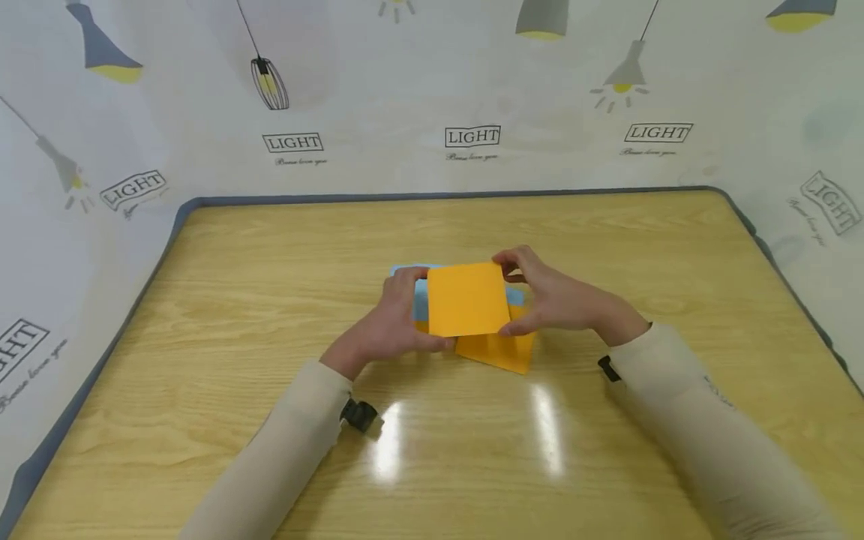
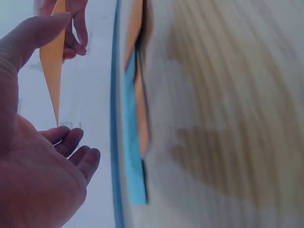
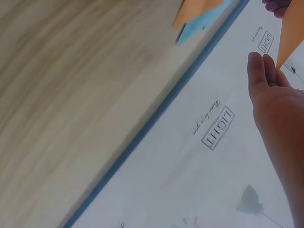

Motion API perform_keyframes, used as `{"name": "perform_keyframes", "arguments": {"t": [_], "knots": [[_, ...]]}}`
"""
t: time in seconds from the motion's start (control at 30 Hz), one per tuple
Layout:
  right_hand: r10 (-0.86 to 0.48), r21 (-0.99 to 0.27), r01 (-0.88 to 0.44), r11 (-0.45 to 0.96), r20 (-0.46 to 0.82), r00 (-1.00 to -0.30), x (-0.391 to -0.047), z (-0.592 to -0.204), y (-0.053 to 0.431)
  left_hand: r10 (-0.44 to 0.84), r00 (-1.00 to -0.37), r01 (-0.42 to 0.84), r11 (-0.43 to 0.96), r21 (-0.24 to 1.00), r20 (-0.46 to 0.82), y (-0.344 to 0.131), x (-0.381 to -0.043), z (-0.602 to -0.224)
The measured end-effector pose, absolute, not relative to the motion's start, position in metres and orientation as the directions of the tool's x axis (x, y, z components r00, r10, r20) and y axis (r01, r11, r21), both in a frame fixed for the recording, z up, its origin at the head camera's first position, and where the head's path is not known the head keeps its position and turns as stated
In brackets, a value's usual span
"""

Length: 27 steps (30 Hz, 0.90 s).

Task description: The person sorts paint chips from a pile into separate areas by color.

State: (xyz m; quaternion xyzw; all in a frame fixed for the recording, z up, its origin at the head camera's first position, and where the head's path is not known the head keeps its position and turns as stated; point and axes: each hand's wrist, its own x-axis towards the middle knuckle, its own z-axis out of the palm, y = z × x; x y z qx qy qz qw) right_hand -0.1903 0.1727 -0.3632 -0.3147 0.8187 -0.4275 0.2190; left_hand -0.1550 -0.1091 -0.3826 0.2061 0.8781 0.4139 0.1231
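Both hands hold a square orange sheet of paper [image 1: 468, 300] up over the table, tilted so its face shows in the head view. My left hand [image 1: 394, 319] has its thumb at the lower left corner and its fingers at the upper left one. On the opposite side, my right hand [image 1: 563, 296] grips the sheet between thumb and fingers at its right corners. Beneath lie a second orange sheet [image 1: 499, 354] and a light blue paper [image 1: 421, 301], partly hidden by the raised sheet. Seen edge-on in the left wrist view, the held paper [image 2: 53, 61] is thin.
The wooden table [image 1: 270, 300] has a dark blue-grey border [image 1: 445, 196] at its back. White sheeting [image 1: 378, 90] printed with lamps and "LIGHT" lettering rises behind and at both sides. A black strap piece [image 1: 360, 415] sits at the left cuff.
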Motion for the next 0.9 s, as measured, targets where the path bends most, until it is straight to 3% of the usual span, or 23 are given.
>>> {"name": "perform_keyframes", "arguments": {"t": [0.3,0.6,0.9], "knots": [[-0.649,-0.801,-0.353,0.484,-0.058,-0.759,-0.145,-0.346,0.226,0.57,-0.82,0.328,0.528,0.783,-0.041,-0.063,-0.134,-0.369],[-0.59,-0.802,-0.325,0.501,-0.042,-0.806,-0.103,-0.352,0.274,0.643,-0.766,0.396,0.485,0.78,-0.011,-0.013,-0.12,-0.37],[-0.525,-0.78,-0.243,0.577,-0.126,-0.842,-0.075,-0.362,0.315,0.695,-0.708,0.419,0.56,0.715,-0.129,0.03,-0.109,-0.382]]}}
